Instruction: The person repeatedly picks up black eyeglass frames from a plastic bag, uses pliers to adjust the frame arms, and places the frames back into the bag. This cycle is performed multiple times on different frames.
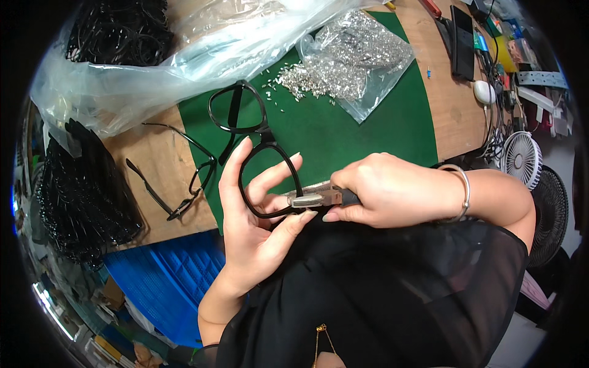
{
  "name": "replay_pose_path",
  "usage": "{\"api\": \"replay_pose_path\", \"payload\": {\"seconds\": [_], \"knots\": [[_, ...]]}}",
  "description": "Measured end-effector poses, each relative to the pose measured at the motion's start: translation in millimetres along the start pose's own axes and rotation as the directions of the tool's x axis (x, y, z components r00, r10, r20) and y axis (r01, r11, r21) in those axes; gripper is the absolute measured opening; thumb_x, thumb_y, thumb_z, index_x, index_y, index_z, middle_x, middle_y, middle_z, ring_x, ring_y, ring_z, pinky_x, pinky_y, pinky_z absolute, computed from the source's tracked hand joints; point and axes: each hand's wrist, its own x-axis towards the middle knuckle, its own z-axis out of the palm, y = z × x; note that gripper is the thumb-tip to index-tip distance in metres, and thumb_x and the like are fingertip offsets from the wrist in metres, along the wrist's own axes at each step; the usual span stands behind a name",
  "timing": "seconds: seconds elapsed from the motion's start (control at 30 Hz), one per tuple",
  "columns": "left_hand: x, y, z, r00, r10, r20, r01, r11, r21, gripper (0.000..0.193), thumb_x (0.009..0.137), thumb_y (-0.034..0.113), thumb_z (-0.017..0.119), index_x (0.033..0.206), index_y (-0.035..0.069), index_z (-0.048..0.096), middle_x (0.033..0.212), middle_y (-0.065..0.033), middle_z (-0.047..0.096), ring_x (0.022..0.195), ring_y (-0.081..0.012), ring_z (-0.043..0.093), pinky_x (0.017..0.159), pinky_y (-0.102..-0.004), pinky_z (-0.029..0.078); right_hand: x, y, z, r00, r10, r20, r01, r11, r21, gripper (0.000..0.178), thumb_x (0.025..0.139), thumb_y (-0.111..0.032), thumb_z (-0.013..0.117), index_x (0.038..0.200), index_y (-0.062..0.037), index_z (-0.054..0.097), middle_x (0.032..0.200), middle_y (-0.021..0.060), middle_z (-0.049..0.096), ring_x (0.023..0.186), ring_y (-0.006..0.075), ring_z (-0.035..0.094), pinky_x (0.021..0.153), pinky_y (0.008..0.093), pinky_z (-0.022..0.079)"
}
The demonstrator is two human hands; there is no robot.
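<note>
The black glasses (268, 136) are held slightly left of the centre of the frame, above the green mat (368, 136) on the counter (455, 126). The left hand (248, 230) grips the lower rim: its thumb lies near the bottom edge, and its other fingers are spread around and behind the opening. The right-hand (377, 190) fingers are closed around the pliers (319, 197), whose tip meets the lower right part of that rim. Whether the jaws clamp it cannot be told.

Handling: expect a light, fairly stiff part. The glossy surface may slip, and the thin rims could bend or crack under twisting. Support the rim close to the tool; do not use the folding arms as handles.

Adjacent items: a second pair of glasses (178, 213) lies at left; a clear bag of small metal pieces (371, 55) lies at upper centre, with loose pieces (297, 81) beside it.
</note>
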Motion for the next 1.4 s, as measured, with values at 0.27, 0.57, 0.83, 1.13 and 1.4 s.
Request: {"api": "replay_pose_path", "payload": {"seconds": [0.27, 0.57, 0.83, 1.13, 1.4], "knots": [[12.7, -5.3, -6.2, 0.997, -0.036, 0.064, 0.037, 0.999, -0.020, 0.087, 0.070, -0.013, 0.060, 0.135, 0.009, 0.008, 0.123, -0.0189, 0.043, 0.079, -0.0094, 0.057, 0.070, -0.0211, 0.048, 56.9, 50.5, 3.7, 0.820, -0.336, -0.463, 0.027, 0.831, -0.556, 0.038, 0.073, -0.014, 0.058, 0.106, 0.0039, 0.050, 0.108, 0.0163, 0.050, 0.078, 0.0278, 0.059, 0.067, 0.0377, 0.046], [-39.4, -18.4, -16.2, 0.994, 0.009, 0.106, -0.006, 1.000, -0.026, 0.072, 0.074, -0.013, 0.051, 0.129, 0.012, 0.011, 0.114, -0.0227, 0.047, 0.067, -0.0134, 0.056, 0.065, -0.0251, 0.050, 29.4, 46.0, 22.4, 0.869, -0.205, -0.450, -0.014, 0.900, -0.437, 0.044, 0.071, -0.012, 0.061, 0.109, 0.0040, 0.046, 0.105, 0.0159, 0.049, 0.074, 0.0296, 0.057, 0.064, 0.0377, 0.046], [-23.0, -23.8, -13.0, 0.915, -0.266, 0.304, 0.357, 0.885, -0.298, 0.093, 0.071, 0.000, 0.060, 0.136, 0.019, -0.002, 0.121, -0.0184, 0.039, 0.096, -0.0245, 0.054, 0.085, -0.0383, 0.045, 70.9, 73.7, 2.8, 0.762, -0.164, -0.626, -0.049, 0.950, -0.307, 0.017, 0.073, -0.009, 0.061, 0.081, 0.0003, 0.050, 0.077, 0.0171, 0.053, 0.074, 0.0353, 0.054, 0.065, 0.0407, 0.044], [-34.9, -24.6, -5.5, 0.940, -0.308, 0.150, 0.311, 0.950, 0.002, 0.007, 0.090, 0.007, 0.044, 0.087, 0.003, 0.039, 0.089, -0.0107, 0.052, 0.072, -0.0136, 0.054, 0.073, -0.0272, 0.046, 70.3, 74.5, 3.1, 0.823, -0.258, -0.507, 0.019, 0.903, -0.429, 0.017, 0.070, -0.006, 0.062, 0.083, -0.0029, 0.050, 0.076, 0.0135, 0.050, 0.072, 0.0318, 0.053, 0.062, 0.0393, 0.043], [-45.8, -5.9, 7.5, 0.983, -0.182, -0.021, 0.183, 0.972, 0.146, 0.046, 0.082, -0.010, 0.045, 0.124, -0.003, 0.027, 0.100, -0.0154, 0.055, 0.077, -0.0149, 0.059, 0.069, -0.0238, 0.048, 57.4, 54.7, 5.9, 0.817, -0.226, -0.530, 0.038, 0.939, -0.343, 0.011, 0.071, -0.008, 0.057, 0.078, -0.0015, 0.051, 0.073, 0.0149, 0.052, 0.071, 0.0325, 0.054, 0.063, 0.0414, 0.043]]}}
